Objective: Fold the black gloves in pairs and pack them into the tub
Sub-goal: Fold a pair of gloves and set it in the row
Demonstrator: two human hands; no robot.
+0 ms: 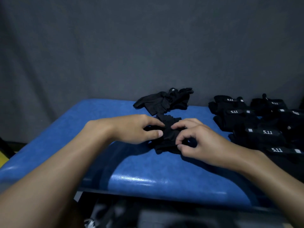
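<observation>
Black fabric glove (169, 129), soft and crumpled, pinched mid-table by left grip (131, 129) and right grip (202, 143), fingers curled onto it. Beneath, glossy blue padded vinyl table (148, 175). Limp black gloves (162, 101) heaped at far edge; folded black pairs (263, 132) with white 5.11 tabs at right. Behind, creased grey cloth backdrop (148, 46).

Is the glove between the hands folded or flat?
Partly folded: the glove is bunched and creased, pinched by left hand and right hand.
</observation>
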